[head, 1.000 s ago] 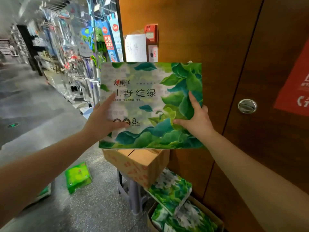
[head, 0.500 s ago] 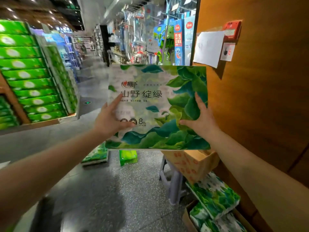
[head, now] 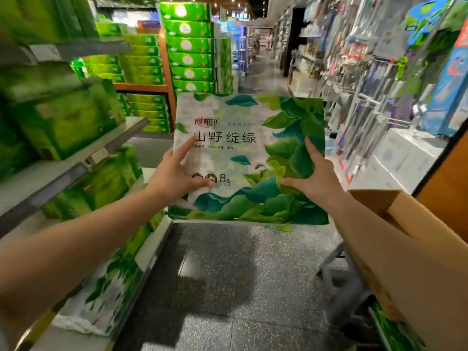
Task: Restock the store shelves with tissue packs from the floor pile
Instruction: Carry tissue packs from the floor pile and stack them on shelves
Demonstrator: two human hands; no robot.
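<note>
I hold a large flat tissue pack (head: 249,138), white with green leaf print and black lettering, upright at chest height in front of me. My left hand (head: 174,173) grips its lower left part, thumb across the front. My right hand (head: 314,178) grips its lower right part. The grey shelves (head: 76,163) on my left carry green tissue packs (head: 68,122) on several levels, and leaf-print packs (head: 114,282) lie on the lowest level.
An open cardboard box (head: 410,239) sits at my right on a grey stool (head: 342,282), with a leaf-print pack (head: 390,328) below it. Stacked green tissue boxes (head: 190,46) stand ahead. Hanging goods racks (head: 374,79) line the right of the speckled floor aisle (head: 240,287).
My view has swung left from the wooden wall toward the aisle and the shelves. The pack stays held in both hands, and the shelves now fill the left side.
</note>
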